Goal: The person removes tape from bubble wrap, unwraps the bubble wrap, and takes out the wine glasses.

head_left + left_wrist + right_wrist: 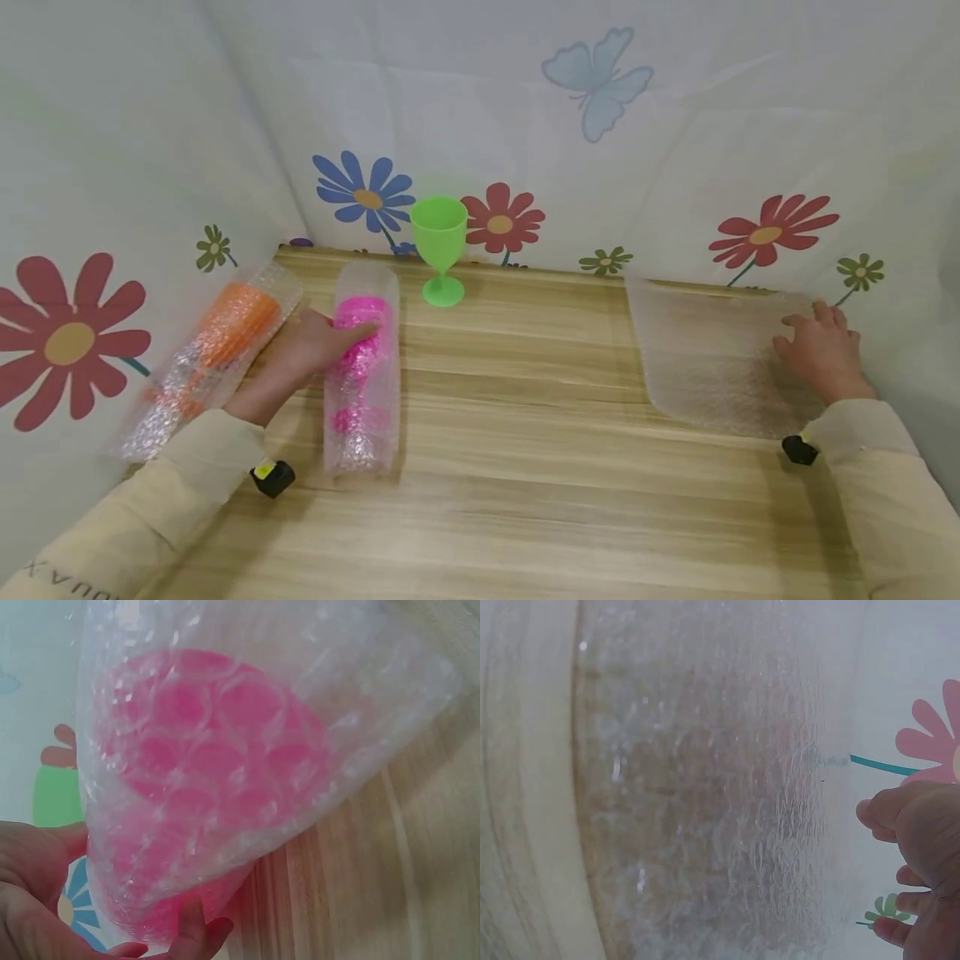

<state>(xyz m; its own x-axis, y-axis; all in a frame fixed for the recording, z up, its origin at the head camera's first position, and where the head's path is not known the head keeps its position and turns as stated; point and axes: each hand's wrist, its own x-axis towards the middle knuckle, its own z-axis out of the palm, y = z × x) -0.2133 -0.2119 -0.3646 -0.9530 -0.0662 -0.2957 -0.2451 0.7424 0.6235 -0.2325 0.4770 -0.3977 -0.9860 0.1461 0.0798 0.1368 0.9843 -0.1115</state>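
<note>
A pink goblet (362, 360) lies wrapped in a clear bubble-wrap bag, its base toward the front of the table. My left hand (311, 346) grips it around the upper part, thumb across the top. In the left wrist view the pink base (217, 735) shows through the bubbles, with fingers curled below. At the right, a flat bubble-wrap bag (697, 358) lies on the table. My right hand (825, 350) is at its right edge, fingers loosely bent. The right wrist view shows that hand (930, 855) beside the plastic, pinching nothing.
An orange goblet (238, 321) in bubble wrap lies slanted at the left, by the flowered cloth wall. An unwrapped green goblet (441, 242) stands upright at the back of the wooden table (517, 467). Flowered cloth (465, 100) rises along the back and sides.
</note>
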